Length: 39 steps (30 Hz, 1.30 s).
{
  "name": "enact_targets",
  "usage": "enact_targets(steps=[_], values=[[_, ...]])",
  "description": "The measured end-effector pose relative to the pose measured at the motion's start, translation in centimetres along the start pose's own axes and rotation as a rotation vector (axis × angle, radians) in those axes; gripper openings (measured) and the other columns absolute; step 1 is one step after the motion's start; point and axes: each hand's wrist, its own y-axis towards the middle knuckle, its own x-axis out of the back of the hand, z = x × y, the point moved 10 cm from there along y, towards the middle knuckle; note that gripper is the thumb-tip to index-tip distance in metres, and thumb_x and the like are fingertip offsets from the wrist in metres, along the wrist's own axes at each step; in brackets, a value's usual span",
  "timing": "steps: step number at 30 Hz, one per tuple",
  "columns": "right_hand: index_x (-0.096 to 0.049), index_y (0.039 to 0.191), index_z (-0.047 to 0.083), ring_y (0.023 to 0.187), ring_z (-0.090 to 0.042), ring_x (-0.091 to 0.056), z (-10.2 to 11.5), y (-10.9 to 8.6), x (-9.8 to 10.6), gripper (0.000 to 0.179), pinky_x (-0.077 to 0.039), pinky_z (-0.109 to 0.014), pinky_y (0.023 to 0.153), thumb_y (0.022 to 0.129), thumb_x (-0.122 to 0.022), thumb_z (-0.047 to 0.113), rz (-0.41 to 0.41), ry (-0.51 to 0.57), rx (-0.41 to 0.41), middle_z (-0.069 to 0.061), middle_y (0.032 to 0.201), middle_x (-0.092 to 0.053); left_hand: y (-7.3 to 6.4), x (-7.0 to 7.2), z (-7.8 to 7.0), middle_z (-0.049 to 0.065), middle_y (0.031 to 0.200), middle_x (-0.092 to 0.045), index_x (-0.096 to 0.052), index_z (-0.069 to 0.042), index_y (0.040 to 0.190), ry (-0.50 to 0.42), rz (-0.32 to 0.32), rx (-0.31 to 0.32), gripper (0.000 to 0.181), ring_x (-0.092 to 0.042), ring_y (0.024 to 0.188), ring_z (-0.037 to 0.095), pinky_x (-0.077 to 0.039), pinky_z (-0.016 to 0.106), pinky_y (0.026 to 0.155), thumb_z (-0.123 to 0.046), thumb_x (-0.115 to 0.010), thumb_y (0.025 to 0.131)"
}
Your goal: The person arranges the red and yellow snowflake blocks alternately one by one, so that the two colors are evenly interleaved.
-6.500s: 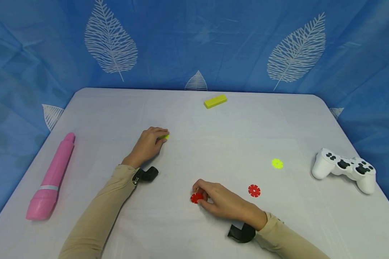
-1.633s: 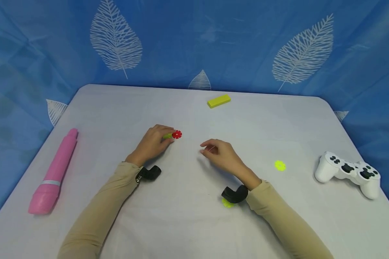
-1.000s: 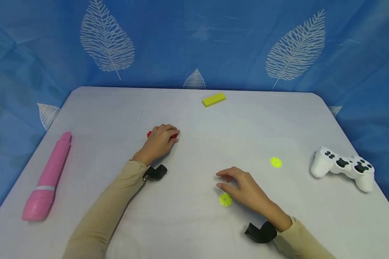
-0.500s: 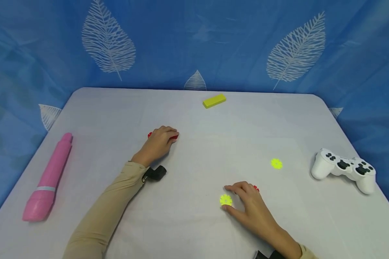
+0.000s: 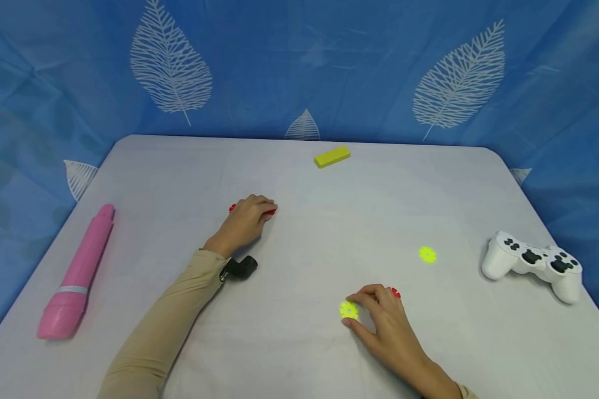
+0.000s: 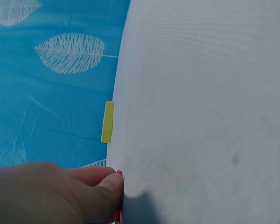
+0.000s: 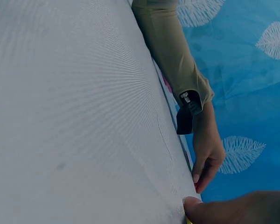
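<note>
In the head view my left hand (image 5: pixel 242 224) pinches a red notched plastic disc (image 5: pixel 270 211) above the middle-left of the table. More red (image 5: pixel 232 208) shows on the other side of that hand; what lies between is hidden by the fingers. The left wrist view shows the red disc (image 6: pixel 119 173) edge-on between thumb and finger, a trace of yellow below it. Nearer the front, my right hand (image 5: pixel 391 335) has thumb and forefinger on opposite edges of a yellow notched disc (image 5: pixel 349 310). Just behind its knuckles lies another red disc (image 5: pixel 395 292), partly covered.
Another yellow disc (image 5: pixel 427 254) lies right of centre. A white game controller (image 5: pixel 531 266) is at the right edge, a pink wand-shaped object (image 5: pixel 77 274) at the left. A yellow block (image 5: pixel 331 157) sits near the back edge, before a blue leaf-print curtain (image 5: pixel 309 61).
A red disc went from my right hand onto the yellow one in my left, whose grip then shifted onto red. My right hand drew back toward the front and took the near yellow disc.
</note>
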Motion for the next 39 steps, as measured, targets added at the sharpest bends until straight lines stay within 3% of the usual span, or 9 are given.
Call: enact_targets(steps=[9, 18, 24, 35, 39], values=[[-0.064, 0.091, 0.015, 0.090, -0.004, -0.046, -0.2, 0.0, 0.1, 0.034, -0.028, -0.024, 0.080, 0.063, -0.081, 0.023, -0.005, 0.067, -0.025, 0.008, 0.090, -0.051, 0.0, -0.1, 0.0, 0.011, 0.114, -0.063, -0.065, -0.004, 0.111, 0.003, -0.010, -0.008, 0.025, -0.056, 0.103, 0.027, -0.044, 0.041, 0.088, -0.003, -0.055, 0.087], [-0.058, 0.092, 0.015, 0.079, 0.002, -0.045, -0.1, -0.1, -0.2, 0.039, -0.042, -0.018, 0.071, 0.062, -0.082, 0.014, 0.025, 0.118, -0.032, 0.014, 0.086, -0.053, -0.1, -0.1, 0.0, 0.011, 0.113, -0.063, -0.065, -0.004, 0.110, 0.009, -0.023, -0.018, 0.025, -0.056, 0.102, 0.027, -0.045, 0.041, 0.087, -0.004, -0.056, 0.087], [-0.058, 0.094, 0.014, 0.071, 0.003, -0.047, 0.2, -0.1, -0.5, 0.040, -0.046, -0.017, 0.063, 0.062, -0.080, 0.005, 0.046, 0.193, -0.036, 0.016, 0.080, -0.053, -0.1, -0.1, -0.1, 0.011, 0.113, -0.063, -0.065, -0.004, 0.110, 0.008, -0.025, -0.020, 0.025, -0.057, 0.102, 0.027, -0.046, 0.041, 0.087, -0.003, -0.056, 0.087], [-0.068, 0.097, 0.019, 0.070, 0.003, -0.049, 1.7, -0.1, 0.1, 0.037, -0.039, -0.008, 0.063, 0.070, -0.071, -0.005, 0.016, 0.322, 0.114, 0.012, 0.082, -0.058, -0.1, 0.1, -0.1, 0.011, 0.111, -0.064, -0.065, -0.004, 0.109, 0.004, -0.032, -0.019, 0.025, -0.057, 0.101, 0.027, -0.046, 0.041, 0.086, -0.002, -0.056, 0.086], [-0.069, 0.095, 0.022, 0.073, 0.002, -0.046, 2.0, -0.2, 0.0, 0.037, -0.037, -0.007, 0.064, 0.072, -0.068, -0.007, 0.041, 0.296, 0.139, 0.010, 0.082, -0.054, 0.0, 0.2, -0.2, 0.011, 0.111, -0.064, -0.066, -0.003, 0.109, 0.003, -0.039, -0.026, 0.025, -0.057, 0.101, 0.028, -0.046, 0.041, 0.086, -0.003, -0.056, 0.086]])
